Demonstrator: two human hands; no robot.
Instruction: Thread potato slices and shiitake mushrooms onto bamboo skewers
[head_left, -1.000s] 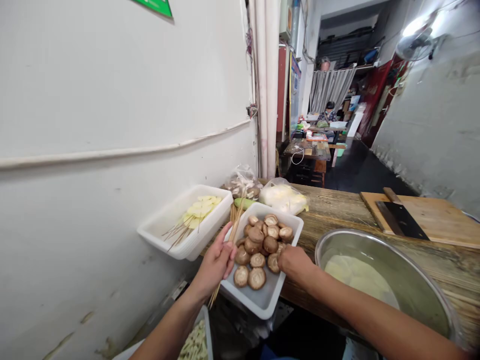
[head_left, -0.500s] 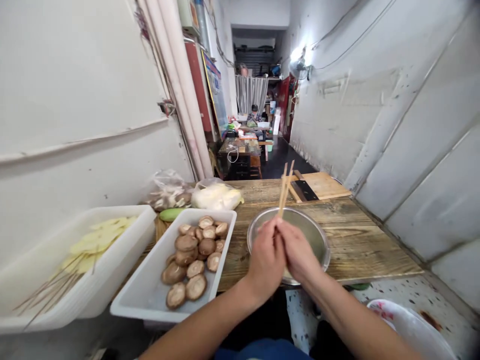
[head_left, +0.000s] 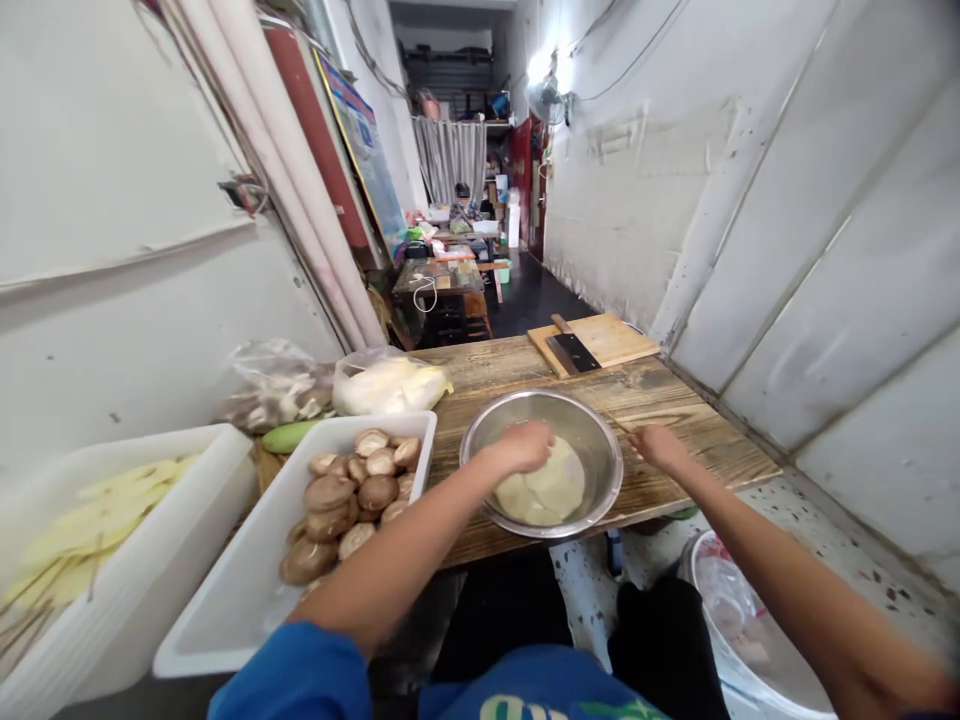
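My left hand (head_left: 527, 447) reaches down into a steel bowl (head_left: 480, 418), its fingers curled just over pale yellow slices, perhaps potato (head_left: 553, 482), that lie in the bowl. What the fingertips grip, if anything, is hidden. To the right of the bowl's rim, my right hand (head_left: 660, 448) is closed around thin wooden skewers (head_left: 618, 425), whose ends point left over the rim. At the left, a white tub (head_left: 131, 572) holds similar slices with skewers through them.
A white tray (head_left: 225, 610) of brown mushrooms (head_left: 330, 508) stands left of the bowl. Behind it lie bagged food (head_left: 390, 385) and a green vegetable (head_left: 290, 436). A cleaver (head_left: 574, 353) rests on a cutting board (head_left: 619, 340). A lined bucket (head_left: 739, 610) stands on the floor, lower right.
My hands, together around upright skewers above the bowl before, have parted. The left has gone down into the bowl; the right has moved right with the skewers, now slanted. The view has shifted.
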